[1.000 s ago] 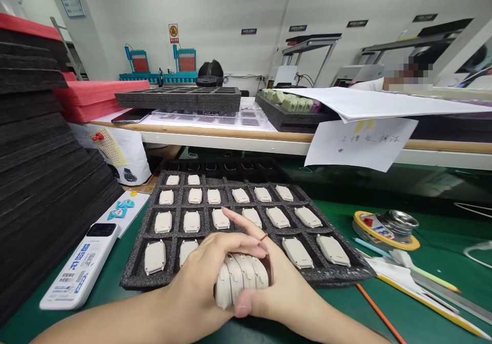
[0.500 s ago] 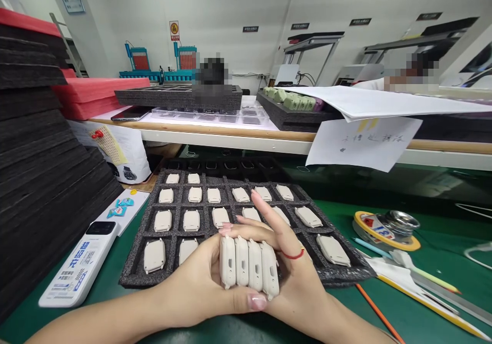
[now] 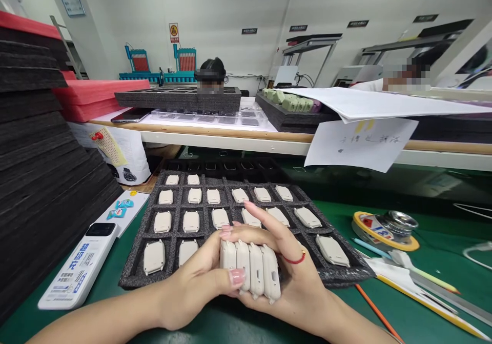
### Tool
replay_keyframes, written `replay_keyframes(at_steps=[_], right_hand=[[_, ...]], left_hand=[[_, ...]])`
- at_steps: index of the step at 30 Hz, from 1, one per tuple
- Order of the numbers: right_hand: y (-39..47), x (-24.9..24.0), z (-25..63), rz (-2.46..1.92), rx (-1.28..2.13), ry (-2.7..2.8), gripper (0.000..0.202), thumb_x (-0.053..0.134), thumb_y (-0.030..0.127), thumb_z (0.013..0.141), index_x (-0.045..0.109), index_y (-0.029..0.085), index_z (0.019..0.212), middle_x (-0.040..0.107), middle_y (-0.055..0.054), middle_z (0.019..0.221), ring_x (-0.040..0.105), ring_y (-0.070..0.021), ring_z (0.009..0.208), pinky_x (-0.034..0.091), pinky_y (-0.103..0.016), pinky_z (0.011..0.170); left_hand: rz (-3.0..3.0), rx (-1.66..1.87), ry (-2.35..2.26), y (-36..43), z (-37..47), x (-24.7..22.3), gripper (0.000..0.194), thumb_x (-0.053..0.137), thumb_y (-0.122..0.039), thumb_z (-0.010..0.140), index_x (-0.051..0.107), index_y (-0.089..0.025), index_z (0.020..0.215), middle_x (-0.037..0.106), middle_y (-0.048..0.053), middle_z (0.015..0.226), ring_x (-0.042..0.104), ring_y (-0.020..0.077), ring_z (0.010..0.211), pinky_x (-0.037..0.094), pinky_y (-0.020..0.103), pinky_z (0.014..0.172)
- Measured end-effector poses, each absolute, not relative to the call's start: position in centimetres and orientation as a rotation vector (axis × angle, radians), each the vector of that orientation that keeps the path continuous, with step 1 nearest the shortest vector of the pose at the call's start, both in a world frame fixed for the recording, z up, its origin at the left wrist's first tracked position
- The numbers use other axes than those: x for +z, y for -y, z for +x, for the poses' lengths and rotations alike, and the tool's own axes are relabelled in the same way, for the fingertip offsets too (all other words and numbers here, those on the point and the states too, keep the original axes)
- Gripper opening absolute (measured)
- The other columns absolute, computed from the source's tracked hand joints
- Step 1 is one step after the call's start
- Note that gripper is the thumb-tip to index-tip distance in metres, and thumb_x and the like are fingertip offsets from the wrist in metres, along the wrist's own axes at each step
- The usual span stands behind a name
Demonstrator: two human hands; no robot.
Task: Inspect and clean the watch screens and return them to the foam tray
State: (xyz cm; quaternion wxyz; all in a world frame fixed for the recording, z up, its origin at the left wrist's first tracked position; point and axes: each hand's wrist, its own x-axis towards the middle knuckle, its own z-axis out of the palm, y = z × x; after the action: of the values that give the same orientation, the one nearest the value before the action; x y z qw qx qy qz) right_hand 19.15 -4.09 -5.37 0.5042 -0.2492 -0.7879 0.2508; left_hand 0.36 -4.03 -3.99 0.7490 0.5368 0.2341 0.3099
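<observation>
A row of several off-white watch cases (image 3: 257, 272) stands on edge, pressed side by side between both my hands. My left hand (image 3: 196, 277) grips the row from the left, its thumb lying across the ends of the two leftmost cases. From the right, my right hand (image 3: 298, 277) wraps the row, one finger stretched up and forward above it and a red string at its base. Right behind my hands lies a black foam tray (image 3: 169, 277), whose compartments hold similar cases, such as one off-white watch case (image 3: 154, 256) at the near left. My hands hide part of the near rows.
A white power bank (image 3: 79, 267) lies left of the tray, by tall stacked black foam (image 3: 46, 128). On the right are a yellow-rimmed spool (image 3: 384, 231), tweezers, pens and a metal ruler. A shelf (image 3: 230, 138) spans behind, with people beyond it.
My left thumb has moved up and left, from beneath the row onto the ends of the left cases. The tray and the things around it stay put.
</observation>
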Motion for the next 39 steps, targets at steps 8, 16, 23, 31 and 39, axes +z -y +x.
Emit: replay_keyframes(at_steps=[8, 16, 23, 31, 39], right_hand=[[4.1, -5.5, 19.1, -0.621, 0.591, 1.956, 0.098, 0.074, 0.014, 0.079, 0.017, 0.029, 0.156, 0.070, -0.005, 0.121, 0.068, -0.0239, 0.112, 0.052, -0.043, 0.107], [4.1, -5.7, 18.9, -0.613, 0.546, 1.988, 0.098, 0.073, 0.014, 0.080, 0.014, 0.029, 0.157, 0.068, -0.004, 0.127, 0.064, -0.0222, 0.121, 0.048, -0.039, 0.111], [4.4, -5.4, 18.9, -0.618, 0.421, 2.049, 0.091, 0.069, 0.026, 0.089, 0.010, 0.027, 0.158, 0.068, -0.009, 0.127, 0.066, -0.0266, 0.118, 0.053, -0.044, 0.106], [4.1, -5.3, 19.1, -0.540, 0.196, 2.219, 0.084, 0.063, 0.025, 0.093, 0.010, 0.023, 0.158, 0.064, -0.012, 0.134, 0.055, -0.0260, 0.131, 0.038, -0.049, 0.117], [4.4, -4.9, 20.2, -0.623, 0.719, 1.770, 0.062, 0.035, 0.067, 0.096, 0.041, 0.032, 0.147, 0.059, -0.007, 0.133, 0.053, -0.0287, 0.130, 0.040, -0.048, 0.113]], left_hand=[[1.327, 0.770, -0.590, 4.1, 0.9, -4.0, 0.034, 0.063, -0.038, 0.092, 0.054, -0.024, 0.123, 0.059, 0.004, 0.117, 0.055, 0.0212, 0.115, 0.046, 0.034, 0.099], [1.368, 0.755, -0.662, 4.1, 1.3, -4.2, 0.047, 0.069, -0.039, 0.086, 0.047, -0.020, 0.123, 0.058, 0.010, 0.124, 0.057, 0.0264, 0.118, 0.047, 0.042, 0.100], [1.363, 0.778, -0.660, 4.2, 1.4, -4.4, 0.054, 0.074, -0.035, 0.081, 0.046, -0.020, 0.124, 0.059, 0.012, 0.126, 0.056, 0.0283, 0.121, 0.046, 0.045, 0.102], [1.456, 0.880, -0.737, 4.3, 1.8, -4.0, 0.051, 0.080, -0.020, 0.071, 0.054, -0.020, 0.114, 0.067, 0.009, 0.120, 0.063, 0.0289, 0.116, 0.052, 0.043, 0.100], [1.666, 0.919, -0.712, 4.6, 1.0, -4.8, 0.051, 0.084, -0.022, 0.072, 0.054, -0.025, 0.113, 0.071, 0.005, 0.117, 0.069, 0.0217, 0.107, 0.056, 0.029, 0.089]])
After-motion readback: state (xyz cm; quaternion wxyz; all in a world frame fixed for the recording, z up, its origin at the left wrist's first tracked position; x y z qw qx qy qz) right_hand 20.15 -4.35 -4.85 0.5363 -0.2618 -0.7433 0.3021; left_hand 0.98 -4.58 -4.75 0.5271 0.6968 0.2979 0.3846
